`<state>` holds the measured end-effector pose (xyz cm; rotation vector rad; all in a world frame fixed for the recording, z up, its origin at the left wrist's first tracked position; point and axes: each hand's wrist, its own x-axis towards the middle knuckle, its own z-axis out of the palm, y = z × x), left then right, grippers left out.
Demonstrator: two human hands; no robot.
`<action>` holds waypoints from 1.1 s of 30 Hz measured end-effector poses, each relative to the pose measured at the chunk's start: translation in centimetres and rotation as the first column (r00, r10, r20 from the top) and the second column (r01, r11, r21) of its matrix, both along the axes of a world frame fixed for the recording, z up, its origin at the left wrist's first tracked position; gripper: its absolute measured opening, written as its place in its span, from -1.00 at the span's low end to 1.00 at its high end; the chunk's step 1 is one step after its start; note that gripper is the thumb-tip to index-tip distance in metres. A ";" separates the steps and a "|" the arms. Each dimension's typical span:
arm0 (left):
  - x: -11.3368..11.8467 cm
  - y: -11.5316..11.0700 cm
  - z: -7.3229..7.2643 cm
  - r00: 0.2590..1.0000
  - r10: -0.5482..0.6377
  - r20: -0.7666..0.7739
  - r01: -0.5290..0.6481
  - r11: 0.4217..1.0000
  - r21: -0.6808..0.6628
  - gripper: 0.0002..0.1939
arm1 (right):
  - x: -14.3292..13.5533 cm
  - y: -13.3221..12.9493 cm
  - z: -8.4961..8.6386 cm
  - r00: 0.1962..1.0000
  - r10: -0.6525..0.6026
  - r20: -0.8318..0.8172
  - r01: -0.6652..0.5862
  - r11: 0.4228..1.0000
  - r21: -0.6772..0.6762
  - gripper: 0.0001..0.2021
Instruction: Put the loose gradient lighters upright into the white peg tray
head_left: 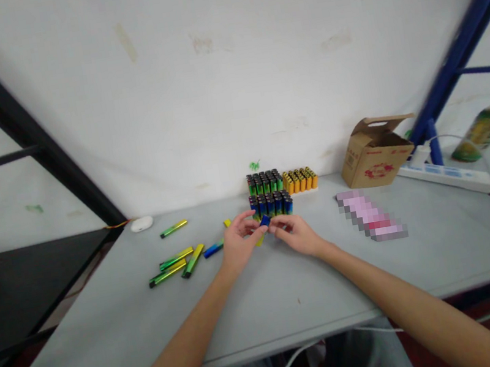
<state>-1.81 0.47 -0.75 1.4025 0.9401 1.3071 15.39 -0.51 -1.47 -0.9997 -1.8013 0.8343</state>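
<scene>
Far left of your hands on the counter (124, 333) sits a white case (142, 224); nearer lie loose green-and-yellow tubes (177, 259), then a blue tube (214, 248) just beside your left hand (238, 243). Your left fingertips pinch a blue piece (264, 221), and your right hand (297, 235) grips it from the other side, so the step looks like two-handed fingertip handling. Directly beyond your hands stand blue-and-black tubes (271, 204), green-and-black ones (264, 182) behind, yellow ones (300, 180) rightward; the next move calls for a light, steady pinch clear of those rows. Further right stands an open cardboard box (375, 156).
</scene>
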 end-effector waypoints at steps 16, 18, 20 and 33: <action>0.9 -0.6 0.1 0.985 -0.172 0.003 0.171 0.977 -0.124 -0.51 | 0.2 0.1 0.8 0.984 -0.108 -0.143 0.137 0.969 0.204 -0.80; 1.1 -0.6 0.0 0.988 -0.152 0.016 0.153 0.979 -0.137 -0.46 | 0.1 0.1 0.8 0.984 -0.125 -0.126 0.148 0.970 0.194 -0.78; 1.1 -0.7 -0.1 0.992 -0.121 0.034 0.124 0.982 -0.142 -0.36 | 0.1 0.0 0.8 0.983 -0.133 -0.124 0.154 0.972 0.177 -0.76; 0.9 -1.0 0.3 0.958 -0.285 -0.037 0.279 0.954 -0.107 -0.55 | 0.6 0.4 1.5 0.917 -0.077 -0.391 0.077 0.997 -0.018 -0.72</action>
